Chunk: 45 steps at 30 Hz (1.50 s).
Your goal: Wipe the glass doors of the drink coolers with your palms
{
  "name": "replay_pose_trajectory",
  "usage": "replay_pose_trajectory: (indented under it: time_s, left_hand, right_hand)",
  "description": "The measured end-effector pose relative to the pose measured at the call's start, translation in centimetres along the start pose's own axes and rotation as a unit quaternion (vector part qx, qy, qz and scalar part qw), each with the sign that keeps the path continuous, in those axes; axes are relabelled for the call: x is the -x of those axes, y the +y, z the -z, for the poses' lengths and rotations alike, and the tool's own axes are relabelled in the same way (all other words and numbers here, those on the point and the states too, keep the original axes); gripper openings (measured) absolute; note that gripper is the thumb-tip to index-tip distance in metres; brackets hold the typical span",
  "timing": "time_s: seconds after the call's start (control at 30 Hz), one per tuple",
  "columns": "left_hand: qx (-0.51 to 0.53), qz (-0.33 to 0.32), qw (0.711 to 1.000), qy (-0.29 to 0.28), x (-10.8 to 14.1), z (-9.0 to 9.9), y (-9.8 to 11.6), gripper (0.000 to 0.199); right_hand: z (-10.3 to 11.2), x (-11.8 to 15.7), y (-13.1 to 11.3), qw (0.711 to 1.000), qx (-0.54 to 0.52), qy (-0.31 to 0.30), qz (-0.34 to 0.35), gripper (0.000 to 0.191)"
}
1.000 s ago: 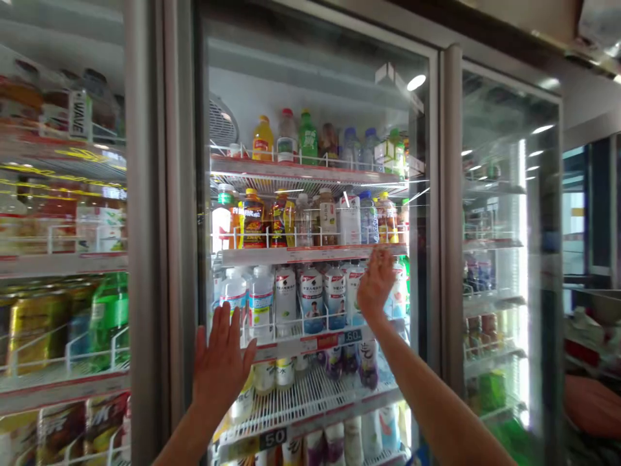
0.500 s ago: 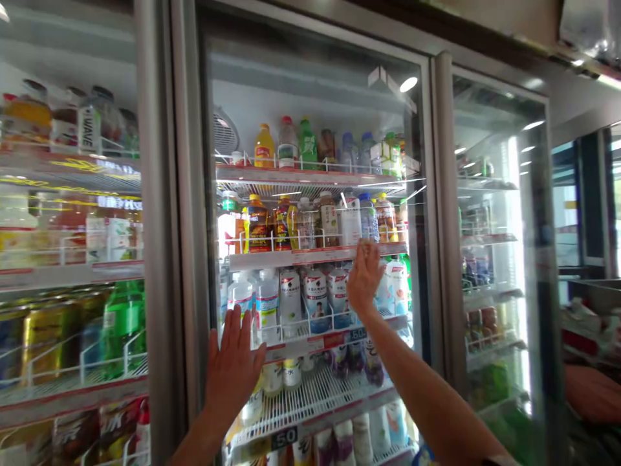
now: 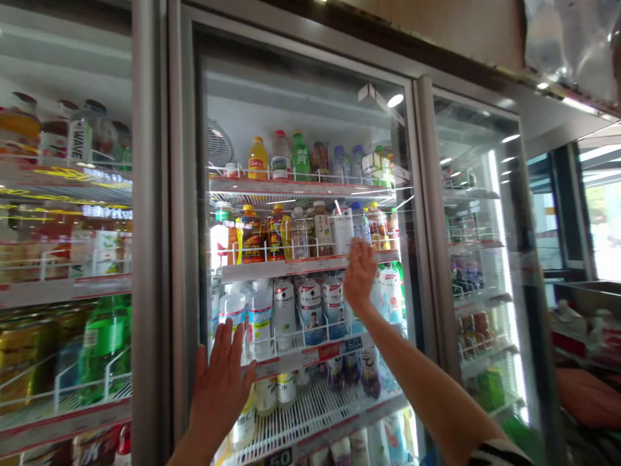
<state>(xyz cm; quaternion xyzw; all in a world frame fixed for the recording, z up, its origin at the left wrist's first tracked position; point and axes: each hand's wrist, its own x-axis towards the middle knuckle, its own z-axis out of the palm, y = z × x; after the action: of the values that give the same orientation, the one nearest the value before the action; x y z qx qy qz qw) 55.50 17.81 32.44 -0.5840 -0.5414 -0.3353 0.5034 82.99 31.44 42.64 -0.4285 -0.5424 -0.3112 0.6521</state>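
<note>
My left hand (image 3: 220,378) is raised flat, its fingers spread, near the lower left of the middle fridge door's glass. Higher up and to the right, my right hand (image 3: 359,275) is stretched out toward the same glass, fingers extended and close together. Neither hand holds anything; whether the palms touch the glass cannot be told. Behind the glass are shelves of drinks: white cartons or bottles (image 3: 284,307) beside clear bottles (image 3: 261,317), dark tea bottles (image 3: 251,236) above them, and a green bottle (image 3: 301,157) on the top shelf.
A metal door frame (image 3: 162,194) divides off a left fridge with green bottles (image 3: 103,346) and cans. To the right, another frame post (image 3: 434,226) borders a third glass door (image 3: 480,194). Part of another person's arm (image 3: 589,398) shows at the lower right edge.
The view has shifted slightly, with the shelves now lower and further left. Both hands keep nearly the same poses; the left sits a little lower and further left in view.
</note>
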Motion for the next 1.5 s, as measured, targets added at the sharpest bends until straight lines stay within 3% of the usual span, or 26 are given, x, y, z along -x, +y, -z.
replay_pose_trajectory:
  time_s: [0.03,0.1,0.17,0.2,0.23,0.3,0.37,0.4,0.47,0.53,0.63,0.7,0.8,0.83,0.87,0.93,1.0,1.07,1.1,1.17,1.23,1.3,1.33,1.37,1.4,1.5]
  left_hand:
    - [0.002,0.0,1.0,0.001,0.0,0.0,0.0,0.067]
    - [0.004,-0.003,1.0,0.008,-0.1,0.1,-0.2,0.066]
    - [0.007,-0.008,1.0,0.019,-0.2,0.3,-0.7,0.065]
    - [0.009,-0.009,1.0,0.025,-0.3,0.4,-0.9,0.065]
    - [0.009,-0.008,0.999,0.031,-0.5,0.6,-1.2,0.065]
    - [0.004,-0.007,0.999,0.038,-1.0,0.9,-1.7,0.065]
    - [-0.003,-0.005,0.999,0.036,-1.6,0.9,-2.0,0.064]
    - [-0.005,-0.003,0.999,0.034,-1.8,0.8,-2.0,0.064]
    - [-0.003,0.008,1.0,0.03,-2.0,0.6,-1.8,0.064]
    - [0.004,0.019,0.999,0.025,-2.0,0.3,-1.7,0.063]
    - [0.014,0.02,0.999,0.028,-1.8,0.0,-1.7,0.063]
    - [0.013,0.015,0.999,0.033,-1.8,0.0,-1.8,0.062]
    - [-0.002,0.005,0.999,0.036,-1.8,0.0,-2.0,0.062]
    - [-0.007,0.005,0.999,0.036,-1.8,0.1,-2.0,0.062]
    - [-0.01,0.007,0.999,0.035,-1.8,0.0,-1.9,0.062]
    - [-0.006,0.009,0.999,0.032,-1.8,0.0,-1.9,0.061]
    - [0.004,0.007,0.999,0.034,-1.8,0.0,-2.1,0.061]
    - [0.011,-0.004,0.999,0.045,-1.9,0.1,-2.4,0.061]
    - [0.01,-0.011,0.998,0.053,-1.9,0.2,-2.6,0.061]
    - [0.001,-0.028,0.997,0.069,-2.1,0.7,-3.0,0.061]
    - [-0.007,-0.042,0.995,0.085,-2.6,1.1,-3.2,0.061]
    - [-0.007,-0.043,0.994,0.1,-3.5,1.5,-3.0,0.061]
    - [-0.005,-0.041,0.994,0.105,-4.2,1.6,-2.8,0.061]
    - [-0.003,-0.037,0.993,0.109,-5.0,1.6,-2.5,0.06]
    - [-0.001,-0.032,0.993,0.11,-6.0,1.6,-2.2,0.06]
    - [0.008,-0.015,0.995,0.1,-9.6,1.7,-1.5,0.058]
  right_hand:
    - [-0.2,1.3,-2.3,0.995,-0.014,-0.034,0.097,0.061]
    - [0.0,3.3,-5.3,0.94,-0.048,-0.113,0.318,0.065]
    - [0.5,3.4,-5.2,0.896,-0.058,-0.151,0.415,0.064]
    - [0.6,2.6,-4.2,0.907,-0.053,-0.139,0.393,0.062]
    - [0.6,1.4,-3.0,0.939,-0.044,-0.105,0.325,0.059]
    - [-0.1,-1.3,-1.3,0.993,-0.029,-0.008,0.113,0.055]
    - [-1.1,-2.9,-2.0,0.998,-0.023,0.045,-0.034,0.054]
    - [-1.5,-2.8,-3.4,0.998,-0.024,0.039,-0.041,0.055]
    - [-1.8,-1.1,-7.4,0.997,-0.03,-0.019,0.067,0.056]
    - [-1.5,1.5,-11.2,0.97,-0.04,-0.082,0.226,0.057]
    - [-0.8,3.2,-12.3,0.908,-0.061,-0.132,0.392,0.058]
    - [-0.4,1.7,-10.3,0.916,-0.06,-0.118,0.378,0.058]
    - [-0.7,-2.1,-8.1,0.987,-0.036,-0.053,0.144,0.055]
    - [-0.9,-3.0,-8.5,0.995,-0.033,-0.042,0.08,0.055]
    - [-1.1,-3.4,-9.6,0.997,-0.035,-0.044,0.06,0.055]
    - [-1.4,-2.8,-13.1,0.983,-0.052,-0.085,0.154,0.055]
    - [-1.6,-1.4,-16.7,0.937,-0.067,-0.127,0.319,0.056]
    - [-1.5,-0.7,-18.0,0.898,-0.065,-0.145,0.41,0.057]
    - [-1.4,-1.1,-17.4,0.896,-0.059,-0.147,0.414,0.057]
    - [-1.2,-3.2,-14.5,0.931,-0.042,-0.133,0.337,0.056]
    - [-1.0,-6.1,-10.7,0.978,-0.024,-0.097,0.182,0.053]
    - [-1.0,-8.3,-8.2,0.998,-0.016,-0.049,0.023,0.053]
    - [-1.1,-8.7,-7.7,0.999,-0.016,-0.031,-0.016,0.053]
    - [-1.1,-8.6,-7.9,0.999,-0.02,-0.024,-0.011,0.053]
    - [-1.2,-8.1,-8.3,0.998,-0.026,-0.029,0.039,0.054]
    - [-1.2,-6.4,-9.1,0.953,-0.036,-0.093,0.287,0.059]
